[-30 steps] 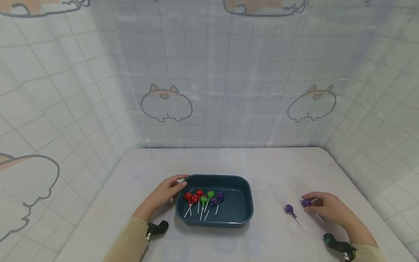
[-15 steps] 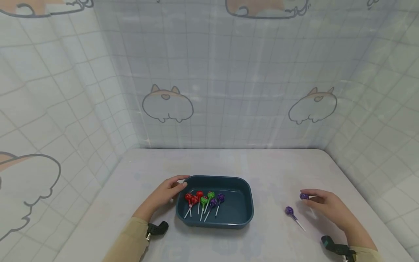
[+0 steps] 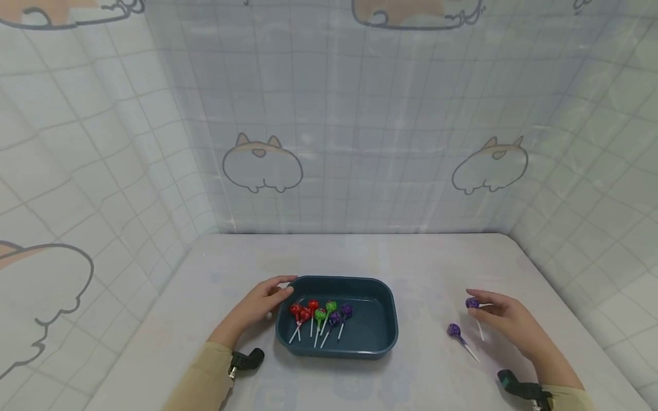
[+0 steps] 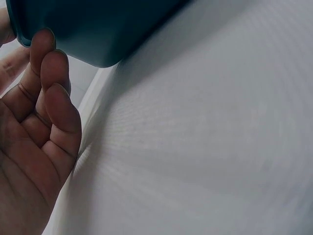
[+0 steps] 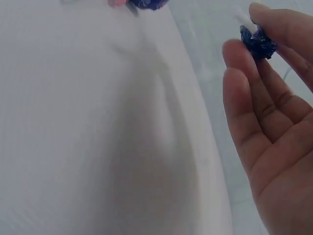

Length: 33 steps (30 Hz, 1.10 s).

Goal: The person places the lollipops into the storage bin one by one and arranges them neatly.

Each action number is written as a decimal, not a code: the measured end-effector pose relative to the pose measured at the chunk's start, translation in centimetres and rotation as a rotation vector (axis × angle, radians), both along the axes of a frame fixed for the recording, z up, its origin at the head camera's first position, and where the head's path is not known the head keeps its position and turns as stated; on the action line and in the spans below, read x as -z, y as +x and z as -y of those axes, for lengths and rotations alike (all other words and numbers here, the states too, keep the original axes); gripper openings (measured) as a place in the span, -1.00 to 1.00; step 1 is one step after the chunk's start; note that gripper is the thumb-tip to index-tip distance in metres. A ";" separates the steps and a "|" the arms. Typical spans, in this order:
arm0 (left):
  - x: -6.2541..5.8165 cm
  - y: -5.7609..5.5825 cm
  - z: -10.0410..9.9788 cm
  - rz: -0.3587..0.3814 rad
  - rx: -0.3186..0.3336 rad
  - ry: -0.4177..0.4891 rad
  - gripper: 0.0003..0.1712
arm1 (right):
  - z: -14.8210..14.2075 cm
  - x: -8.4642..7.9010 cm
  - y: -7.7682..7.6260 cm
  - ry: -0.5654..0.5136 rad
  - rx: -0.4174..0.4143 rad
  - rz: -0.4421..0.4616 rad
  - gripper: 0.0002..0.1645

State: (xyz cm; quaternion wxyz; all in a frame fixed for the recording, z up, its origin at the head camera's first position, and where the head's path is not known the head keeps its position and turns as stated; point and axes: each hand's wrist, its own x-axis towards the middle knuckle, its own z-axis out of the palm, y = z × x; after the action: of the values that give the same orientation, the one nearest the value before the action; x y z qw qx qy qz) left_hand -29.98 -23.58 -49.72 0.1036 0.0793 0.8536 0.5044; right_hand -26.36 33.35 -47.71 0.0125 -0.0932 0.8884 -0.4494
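Note:
My left hand (image 3: pixel 262 299) grips the left back corner of a dark teal tray (image 3: pixel 336 352), thumb on the rim; the left wrist view has its fingertips (image 4: pixel 43 41) against the outer wall. Out to the right, my right hand (image 3: pixel 509 322) pinches a purple-wrapped lollipop (image 3: pixel 472 302) by its candy head between thumb and fingers. Its white stick points down in the head view. Just left of that hand, a second purple lollipop (image 3: pixel 454 330) lies on the table. Inside the tray, toward the left, are red lollipops (image 3: pixel 305 314), green lollipops (image 3: pixel 330 306) and purple lollipops (image 3: pixel 346 310).
The white-covered table (image 3: pixel 411 257) meets a grid-patterned curtain (image 3: pixel 354 142) at the back, and similar sheets hang on both sides. Each wrist carries a strapped black camera mount, as on the left (image 3: pixel 248 359) and the right (image 3: pixel 519 386).
My right hand has lifted the pinched purple lollipop and shifted slightly left and away from me, its stick swinging more upright. The left hand and tray have stayed put.

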 end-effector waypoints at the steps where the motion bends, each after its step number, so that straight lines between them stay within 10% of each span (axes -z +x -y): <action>1: 0.0 0.1 0.0 0.002 -0.003 0.001 -0.47 | 0.1 0.0 0.0 0.000 -0.003 -0.001 -0.37; 33: -0.5 0.2 -0.3 -0.011 -0.011 -0.001 -0.47 | 6.2 -3.2 -2.1 -0.009 -0.154 -0.029 -0.51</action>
State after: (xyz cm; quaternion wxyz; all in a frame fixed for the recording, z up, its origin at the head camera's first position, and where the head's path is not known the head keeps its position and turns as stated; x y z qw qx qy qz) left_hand -29.75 -23.28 -49.25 0.0962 0.0774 0.8548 0.5041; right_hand -28.47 27.11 -44.50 0.0338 -0.1679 0.8766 -0.4498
